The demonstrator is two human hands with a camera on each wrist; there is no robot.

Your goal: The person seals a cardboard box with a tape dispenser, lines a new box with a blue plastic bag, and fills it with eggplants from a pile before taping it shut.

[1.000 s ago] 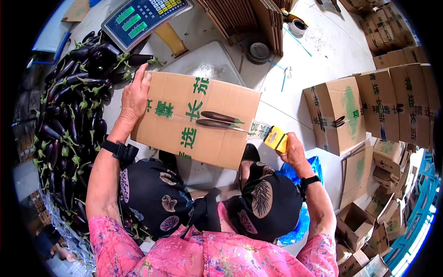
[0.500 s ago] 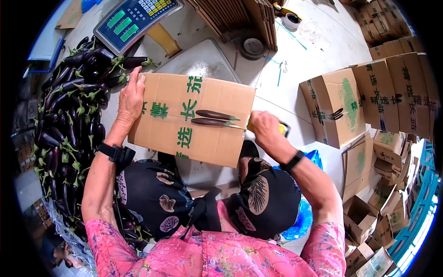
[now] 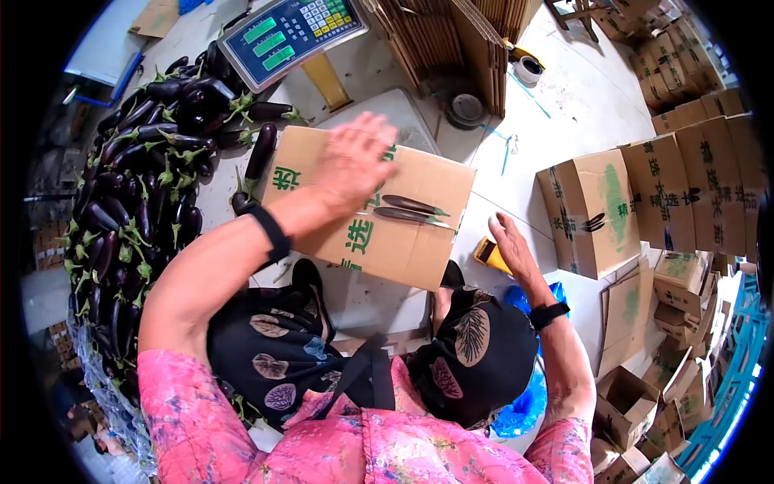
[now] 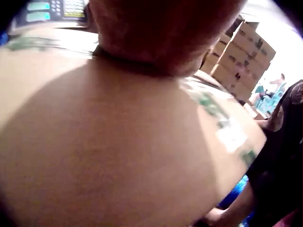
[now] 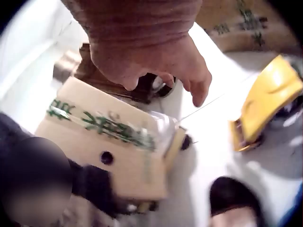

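A taped cardboard box (image 3: 403, 250) with green lettering and two printed eggplants stands in front of the person's knees. The left hand (image 3: 355, 165) reaches across its top, fingers extended and blurred by motion. Right of the box is the right hand (image 3: 516, 248), its fingers loosely bent and holding nothing. A yellow tape dispenser (image 5: 271, 97) lies on the floor apart from those fingers, as the right wrist view shows. Along the box's end, clear tape (image 5: 163, 125) crosses the print, loose and wrinkled at the corner.
Many eggplants (image 3: 121, 218) are heaped at the left, beneath a scale display (image 3: 290, 36). The scale platform (image 3: 407, 117) is behind the box. Flat cardboard (image 3: 476, 48) stands at the back; closed boxes (image 3: 592, 210) line the right. Blue plastic (image 3: 524, 403) lies by the right knee.
The right hand swung in to the box's right end, then back out, and has let go of the tape dispenser. The left hand has moved from the box's left edge across its top.
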